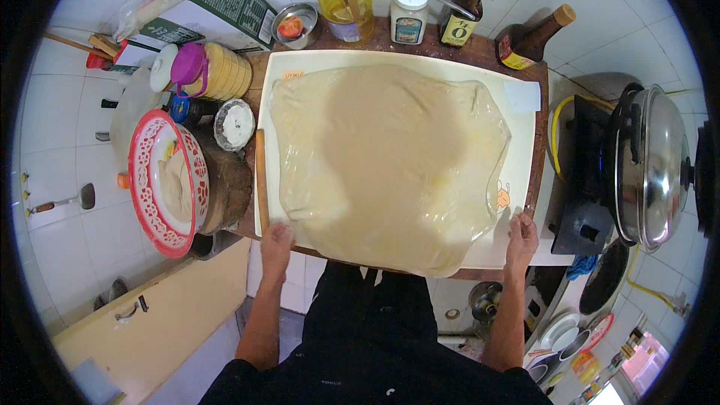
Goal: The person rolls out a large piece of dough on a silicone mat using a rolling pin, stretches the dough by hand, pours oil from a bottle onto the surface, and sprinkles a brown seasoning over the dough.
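A broad, thin sheet of oiled dough (388,169) covers most of a white board (512,236), its lower edge hanging over the board's front. A wooden rolling pin (261,180) lies upright in the picture along the board's left edge. My left hand (277,239) is at the pin's near end; whether it grips the pin cannot be told. My right hand (523,230) is over the board's lower right corner, away from the dough, fingers bent, with nothing clearly visible in it.
At left, an enamel basin (169,236) with dough rests on a wooden block (228,202), beside a glass bowl of white powder (235,125). Bottles, a jar (409,17) and a metal cup (295,39) line the back. A lidded pan (647,169) stands on a stove at right.
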The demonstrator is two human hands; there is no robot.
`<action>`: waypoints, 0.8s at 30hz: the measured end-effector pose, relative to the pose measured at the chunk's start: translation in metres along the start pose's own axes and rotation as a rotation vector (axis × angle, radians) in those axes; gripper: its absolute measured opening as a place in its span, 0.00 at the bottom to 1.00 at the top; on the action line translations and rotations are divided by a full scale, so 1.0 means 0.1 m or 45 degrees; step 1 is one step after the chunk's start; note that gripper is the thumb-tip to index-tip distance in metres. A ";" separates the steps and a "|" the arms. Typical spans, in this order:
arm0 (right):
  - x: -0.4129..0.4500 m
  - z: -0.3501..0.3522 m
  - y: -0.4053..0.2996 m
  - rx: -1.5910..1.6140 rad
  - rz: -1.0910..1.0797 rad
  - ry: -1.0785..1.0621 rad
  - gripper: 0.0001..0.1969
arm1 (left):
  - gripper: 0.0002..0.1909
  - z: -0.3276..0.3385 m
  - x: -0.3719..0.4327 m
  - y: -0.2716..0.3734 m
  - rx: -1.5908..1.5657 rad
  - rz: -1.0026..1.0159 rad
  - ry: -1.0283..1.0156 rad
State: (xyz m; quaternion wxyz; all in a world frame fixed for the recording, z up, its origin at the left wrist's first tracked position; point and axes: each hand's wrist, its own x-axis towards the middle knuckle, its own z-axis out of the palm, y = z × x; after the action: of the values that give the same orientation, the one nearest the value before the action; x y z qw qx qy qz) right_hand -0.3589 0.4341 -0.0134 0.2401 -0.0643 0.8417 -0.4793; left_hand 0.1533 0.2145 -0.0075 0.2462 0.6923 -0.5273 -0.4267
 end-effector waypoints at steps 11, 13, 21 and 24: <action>0.05 0.35 -0.18 0.366 0.166 -0.228 0.23 | 0.11 0.25 0.10 0.44 -0.353 -0.358 -0.329; -0.08 0.34 -0.26 0.435 0.197 -0.168 0.22 | 0.11 0.20 0.04 0.30 -0.527 -0.485 -0.275; -0.22 0.33 0.03 0.340 0.054 -0.091 0.17 | 0.10 0.10 -0.06 0.20 -0.636 -0.593 -0.333; -0.07 0.43 -0.12 -0.006 0.119 -0.122 0.21 | 0.11 0.12 -0.08 0.24 -0.580 -0.572 -0.508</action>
State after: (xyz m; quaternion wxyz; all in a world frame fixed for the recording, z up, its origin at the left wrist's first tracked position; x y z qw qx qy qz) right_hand -0.3345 0.3969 -0.0192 0.3022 -0.0483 0.8325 -0.4618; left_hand 0.1304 0.2154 0.0076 0.1865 0.6214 -0.2916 -0.7029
